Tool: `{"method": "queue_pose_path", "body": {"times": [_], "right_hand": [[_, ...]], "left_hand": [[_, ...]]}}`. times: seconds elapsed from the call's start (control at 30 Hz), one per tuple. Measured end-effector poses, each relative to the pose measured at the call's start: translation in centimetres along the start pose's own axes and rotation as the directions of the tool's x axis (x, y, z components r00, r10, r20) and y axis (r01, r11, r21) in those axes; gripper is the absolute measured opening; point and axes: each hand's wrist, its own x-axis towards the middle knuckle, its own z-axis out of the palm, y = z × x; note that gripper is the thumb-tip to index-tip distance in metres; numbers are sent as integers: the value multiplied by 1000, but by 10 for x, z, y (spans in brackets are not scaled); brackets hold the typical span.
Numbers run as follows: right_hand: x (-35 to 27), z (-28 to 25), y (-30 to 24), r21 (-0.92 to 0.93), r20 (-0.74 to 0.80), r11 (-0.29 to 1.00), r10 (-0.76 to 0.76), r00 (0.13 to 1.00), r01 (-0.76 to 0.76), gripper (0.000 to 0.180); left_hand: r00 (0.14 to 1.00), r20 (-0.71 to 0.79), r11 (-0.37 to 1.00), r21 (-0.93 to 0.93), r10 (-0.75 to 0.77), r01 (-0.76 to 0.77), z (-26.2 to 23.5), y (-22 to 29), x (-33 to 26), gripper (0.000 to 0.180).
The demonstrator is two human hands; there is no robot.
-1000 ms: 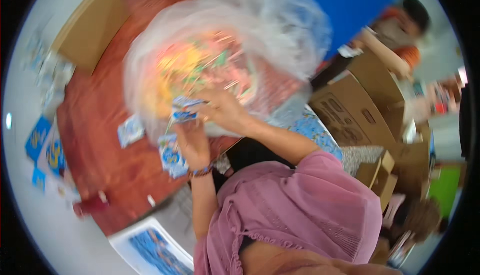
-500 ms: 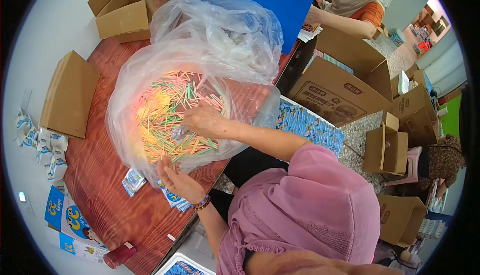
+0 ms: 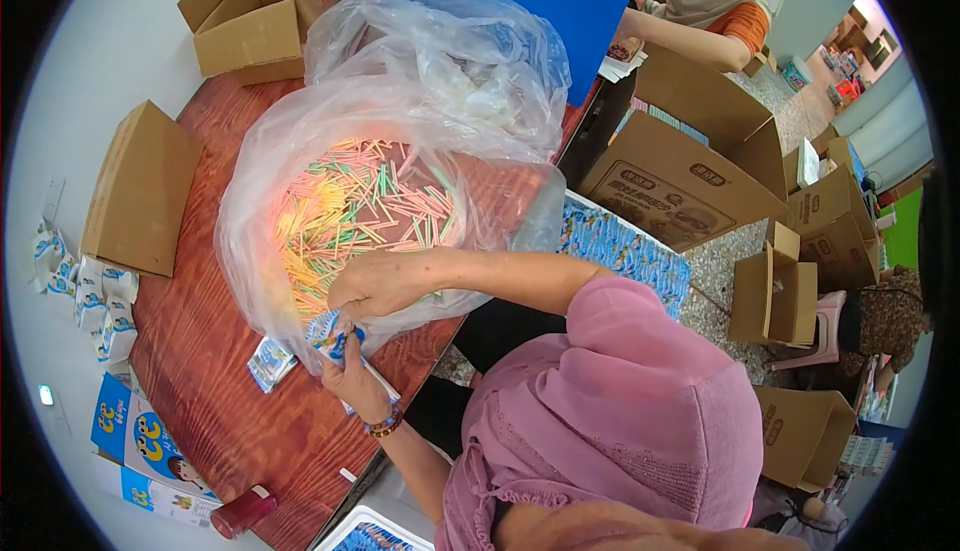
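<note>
In my left hand (image 3: 352, 386), with beads at the wrist, is a small blue-and-white packet (image 3: 326, 335), its fingers closed round it at the near rim of a clear plastic bag (image 3: 240, 201). My right hand (image 3: 378, 284) is just above, fingers curled down against the packet's upper end; what they pinch is hidden. Inside the wide-mouthed bag lie many thin pink, yellow and green sticks (image 3: 350, 201), loose and crossed. More packets (image 3: 270, 363) rest on the red-brown table (image 3: 200, 351) left of my left hand.
A crumpled clear bag (image 3: 480, 81) lies beyond the sticks. Cardboard boxes (image 3: 140, 191) stand at the table's left and far edges. A tray of blue packets (image 3: 625, 251) is to the right, beside a big carton (image 3: 690, 181). A red jar (image 3: 243, 511) lies near left. Another person works at far right.
My right hand has come out of the sticks, toward me and left, to the packet. My left hand, open before, has closed on the packet and moved slightly nearer me.
</note>
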Motion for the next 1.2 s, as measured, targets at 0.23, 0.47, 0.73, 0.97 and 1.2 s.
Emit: {"method": "queue_pose_path", "body": {"times": [0.23, 0.47, 0.73, 0.97, 1.2], "right_hand": [[34, 62, 17, 85, 53, 979, 182, 982, -186, 31], [88, 106, 26, 79, 208, 978, 176, 962, -195, 21], [164, 166, 48, -171, 189, 955, 274, 943, -243, 20], [158, 165, 58, -382, 51, 920, 113, 992, -86, 23], [89, 112, 39, -233, 109, 960, 185, 977, -155, 24]], "left_hand": [[974, -186, 968, 189, -127, 163, -24, 23, -22, 18], [917, -388, 983, 115, -88, 143, -85, 7, -22, 15], [800, -543, 833, 543, 256, 102, -147, -3, 13, 42], [850, -483, 748, 639, 209, 179, -127, -6, -8, 44], [927, -346, 390, 881, 145, 268, -90, -10, -27, 37]]}}
